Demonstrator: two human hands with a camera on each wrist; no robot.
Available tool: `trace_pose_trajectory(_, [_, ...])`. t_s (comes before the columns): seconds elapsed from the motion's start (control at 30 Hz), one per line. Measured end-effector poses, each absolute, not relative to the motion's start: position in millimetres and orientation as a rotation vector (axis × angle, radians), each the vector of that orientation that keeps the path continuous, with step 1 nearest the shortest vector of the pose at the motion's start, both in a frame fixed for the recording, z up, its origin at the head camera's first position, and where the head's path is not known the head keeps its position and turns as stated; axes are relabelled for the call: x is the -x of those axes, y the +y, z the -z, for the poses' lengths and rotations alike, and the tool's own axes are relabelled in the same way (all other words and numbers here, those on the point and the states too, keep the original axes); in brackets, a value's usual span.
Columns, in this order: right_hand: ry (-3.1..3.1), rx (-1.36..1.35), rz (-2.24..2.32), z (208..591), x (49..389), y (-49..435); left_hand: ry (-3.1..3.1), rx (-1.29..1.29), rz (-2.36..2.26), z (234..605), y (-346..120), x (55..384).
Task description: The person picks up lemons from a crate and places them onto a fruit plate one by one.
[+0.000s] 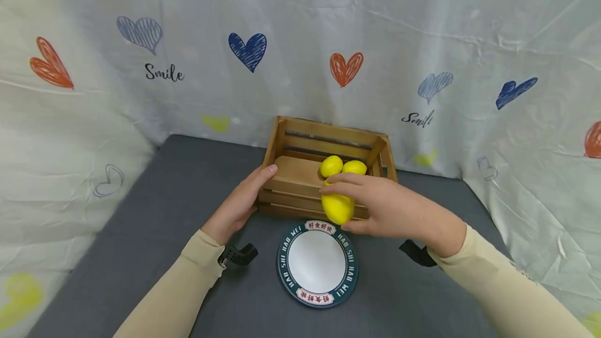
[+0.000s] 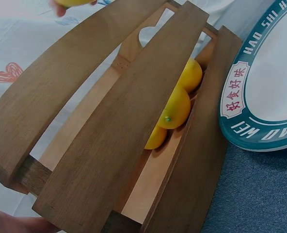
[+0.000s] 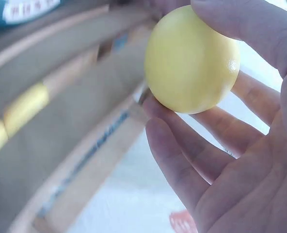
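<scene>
In the head view my right hand (image 1: 392, 206) pinches a yellow lemon (image 1: 338, 209) between thumb and fingers, just above the crate's front edge. The right wrist view shows this lemon (image 3: 192, 60) close up, with the thumb on one side and fingers on the other. My left hand (image 1: 239, 200) holds the left front corner of a slatted wooden crate (image 1: 296, 189), thumb on the rim. Inside the crate's right half lie more lemons (image 1: 331, 166); through the slats in the left wrist view, three lemons (image 2: 175, 109) show in a row.
A round plate (image 1: 284, 270) with a white middle and green lettered rim lies on the dark grey table (image 1: 197, 171) before the crate. Behind hangs a white cloth (image 1: 300, 4) printed with hearts. Both wrists wear black straps (image 1: 240, 254).
</scene>
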State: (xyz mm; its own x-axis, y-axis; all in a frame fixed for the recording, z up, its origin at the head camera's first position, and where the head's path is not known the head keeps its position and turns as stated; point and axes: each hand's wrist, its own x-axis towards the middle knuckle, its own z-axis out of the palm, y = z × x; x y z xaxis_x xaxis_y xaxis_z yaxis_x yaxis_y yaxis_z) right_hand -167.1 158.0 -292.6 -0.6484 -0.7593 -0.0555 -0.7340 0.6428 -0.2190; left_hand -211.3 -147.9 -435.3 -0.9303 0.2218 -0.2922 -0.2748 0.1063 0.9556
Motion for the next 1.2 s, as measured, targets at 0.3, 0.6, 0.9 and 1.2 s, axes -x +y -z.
trace_pose_trajectory(0.3, [2.623,1.244,0.295,344.7,157.4,143.0,2.036,0.067,-1.875,434.4,-147.8,214.1])
trace_pose_trajectory(0.6, [2.596,1.108,0.406,393.2,162.1,141.4,2.022,0.046,-1.879,431.5,-145.1,214.8])
trace_pose_trajectory(0.9, [2.621,1.095,0.41,411.3,162.1,142.8,2.025,0.039,-1.891,430.8,-143.3,216.1])
trace_pose_trajectory(1.2, [2.61,1.076,0.443,423.9,159.5,141.0,2.011,0.049,-1.903,436.4,-146.8,213.1])
